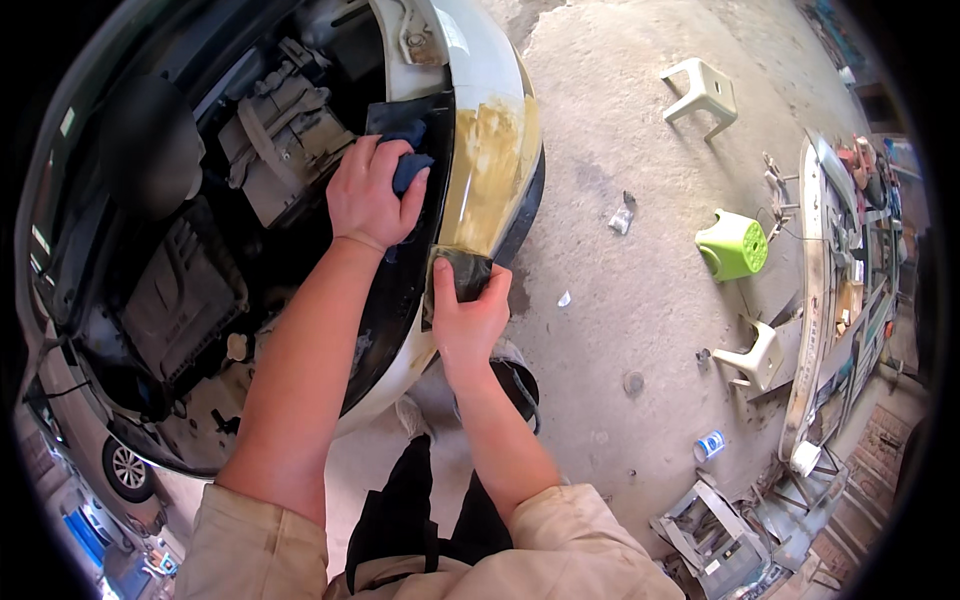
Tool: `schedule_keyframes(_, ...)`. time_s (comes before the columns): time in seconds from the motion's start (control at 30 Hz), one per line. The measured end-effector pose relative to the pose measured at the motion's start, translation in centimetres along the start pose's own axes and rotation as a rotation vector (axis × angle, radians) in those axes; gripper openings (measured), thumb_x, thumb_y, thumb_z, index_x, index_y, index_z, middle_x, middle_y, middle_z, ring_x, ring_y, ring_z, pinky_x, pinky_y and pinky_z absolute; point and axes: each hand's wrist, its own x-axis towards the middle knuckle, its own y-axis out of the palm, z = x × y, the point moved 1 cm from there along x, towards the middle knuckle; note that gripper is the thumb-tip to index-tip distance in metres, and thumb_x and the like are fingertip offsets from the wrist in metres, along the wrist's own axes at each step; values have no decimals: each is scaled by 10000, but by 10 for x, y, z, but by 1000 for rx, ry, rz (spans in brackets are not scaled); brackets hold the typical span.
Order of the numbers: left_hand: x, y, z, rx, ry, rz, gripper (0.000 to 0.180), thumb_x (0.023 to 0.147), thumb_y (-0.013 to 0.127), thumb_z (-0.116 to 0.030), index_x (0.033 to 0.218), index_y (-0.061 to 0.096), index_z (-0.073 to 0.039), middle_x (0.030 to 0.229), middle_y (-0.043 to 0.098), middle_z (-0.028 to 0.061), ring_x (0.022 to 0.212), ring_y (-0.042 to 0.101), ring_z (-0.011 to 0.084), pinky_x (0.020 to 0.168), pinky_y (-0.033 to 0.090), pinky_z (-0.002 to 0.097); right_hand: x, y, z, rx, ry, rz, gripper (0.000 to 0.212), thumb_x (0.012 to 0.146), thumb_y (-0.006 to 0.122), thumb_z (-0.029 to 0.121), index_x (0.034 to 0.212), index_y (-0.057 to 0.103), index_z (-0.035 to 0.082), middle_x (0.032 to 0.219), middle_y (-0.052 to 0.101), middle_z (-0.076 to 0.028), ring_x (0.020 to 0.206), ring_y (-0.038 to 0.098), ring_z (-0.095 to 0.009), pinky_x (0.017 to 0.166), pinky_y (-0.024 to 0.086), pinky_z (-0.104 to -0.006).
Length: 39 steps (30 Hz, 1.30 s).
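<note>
A white car's front corner panel (pixel 410 365) curves in front of me, with a yellowish filler patch (pixel 490 170) on it. My right hand (pixel 468 325) presses a dark grey piece of sandpaper (pixel 466 272) flat against the panel at the patch's near end, thumb and fingers gripping its sides. My left hand (pixel 372 195) is closed on a dark blue cloth (pixel 408 165), resting on the black inner edge (pixel 433 170) beside the patch. What lies beneath the sandpaper is hidden.
The open engine bay (pixel 190 290) lies left. A dark bucket (pixel 518 390) stands by my right forearm. On the concrete floor at right are a green stool (pixel 738 247), two cream stools (pixel 702 95), a can (pixel 709 446), and a detached bumper (pixel 808 320) near cluttered parts.
</note>
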Motion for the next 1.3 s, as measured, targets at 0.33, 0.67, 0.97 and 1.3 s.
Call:
schedule_keyframes(0.33, 4, 6, -1, 1, 39, -77, 270, 830, 751, -287, 1041, 636, -162, 1016, 613, 86, 917, 629, 339, 730, 532, 439, 91, 30, 49, -46, -286, -158, 417, 936, 722, 352, 1021, 604, -39, 888, 683, -289, 865, 662, -503, 733, 517, -530)
schedule_keyframes(0.67, 4, 0, -2, -42, 13, -54, 265, 835, 752, -248, 1047, 642, -133, 1020, 627, 117, 948, 639, 355, 778, 540, 424, 45, 15, 3, -141, -307, -14, 340, 950, 715, 287, 1184, 665, 46, 995, 714, -277, 888, 683, -474, 780, 539, -487)
schedule_keyframes(0.97, 1, 0, -1, -33, -12, -20, 275, 827, 759, -240, 1053, 640, -137, 1030, 629, 112, 956, 641, 354, 791, 543, 420, 61, 13, 27, -149, -351, 36, 278, 958, 708, 259, 1122, 698, 35, 949, 733, -240, 836, 710, -416, 769, 558, -416)
schedule_keyframes(1.3, 1, 2, -1, 5, 6, -44, 289, 819, 762, -238, 1056, 635, -134, 1046, 633, 107, 950, 641, 348, 781, 544, 419, 105, 29, 63, -105, -379, -1, 231, 963, 701, 234, 1014, 683, 9, 852, 696, -255, 800, 684, -448, 688, 528, -451)
